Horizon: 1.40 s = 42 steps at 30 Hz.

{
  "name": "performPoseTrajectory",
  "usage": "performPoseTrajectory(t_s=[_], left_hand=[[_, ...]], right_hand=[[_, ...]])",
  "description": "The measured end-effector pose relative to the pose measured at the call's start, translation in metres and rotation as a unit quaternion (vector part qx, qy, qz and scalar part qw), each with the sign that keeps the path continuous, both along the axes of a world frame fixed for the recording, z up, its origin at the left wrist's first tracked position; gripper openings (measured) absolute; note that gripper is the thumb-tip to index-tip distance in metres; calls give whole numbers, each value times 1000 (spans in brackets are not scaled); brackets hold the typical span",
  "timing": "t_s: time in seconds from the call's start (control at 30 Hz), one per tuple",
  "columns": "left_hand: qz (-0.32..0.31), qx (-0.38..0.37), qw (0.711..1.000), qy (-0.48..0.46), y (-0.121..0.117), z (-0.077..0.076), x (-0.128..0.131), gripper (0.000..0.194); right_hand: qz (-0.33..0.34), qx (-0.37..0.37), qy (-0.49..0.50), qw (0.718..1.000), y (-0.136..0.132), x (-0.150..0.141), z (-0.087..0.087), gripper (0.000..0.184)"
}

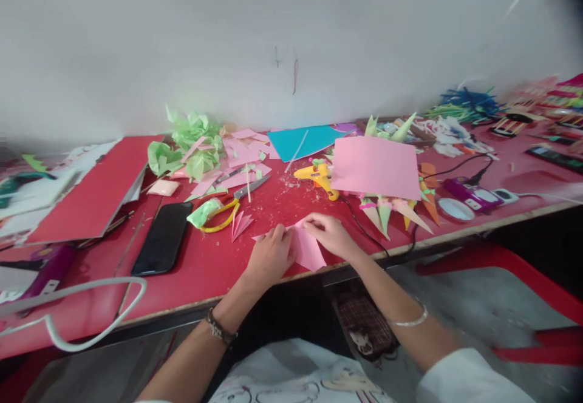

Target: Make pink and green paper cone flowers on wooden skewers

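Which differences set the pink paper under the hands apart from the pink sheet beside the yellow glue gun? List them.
The left hand and right hand touch the pink paper; neither touches the pink sheet. The pink paper lies nearer the person; the pink sheet lies farther back, over pointed paper shapes. Hands partly cover the pink paper; the pink sheet shows almost whole. Both are pink.

Black phone [163,239] on red table [209,272]; red sheet [98,187] to left; red chair [523,274] at lower right.

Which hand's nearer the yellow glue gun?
Right: the right hand sits just below the yellow glue gun in view; the left hand is farther, lower and to its left.
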<state>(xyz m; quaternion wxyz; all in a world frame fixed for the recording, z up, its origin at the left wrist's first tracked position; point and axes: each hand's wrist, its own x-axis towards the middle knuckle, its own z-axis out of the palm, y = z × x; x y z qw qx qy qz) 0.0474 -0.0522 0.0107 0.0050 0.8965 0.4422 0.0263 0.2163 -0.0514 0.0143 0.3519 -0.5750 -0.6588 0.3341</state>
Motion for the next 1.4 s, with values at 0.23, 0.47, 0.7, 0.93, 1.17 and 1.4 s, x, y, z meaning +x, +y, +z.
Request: performPoseTrajectory(t_s=[0.23,0.47,0.7,0.93,1.17,1.4], left_hand=[[20,13,999,24,2,2,10,38],[15,11,998,62,0,3,18,37],[8,5,997,79,-2,6,20,35],[20,19,996,82,-5,4,20,39],[2,41,995,86,-5,3,21,39],[25,39,997,63,-5,1,21,42]], right_hand=[[-87,-6,-86,992,-12,-13,-5,22],[-101,33,-195,975,-18,-21,-12,18],[-122,48,-231,964,-25,-17,-15,19],[-111,5,-120,987,-33,-13,-5,33],[-97,-22,-124,987,-41,-14,-6,20],[-119,28,-194,973,-49,-13,-12,23]])
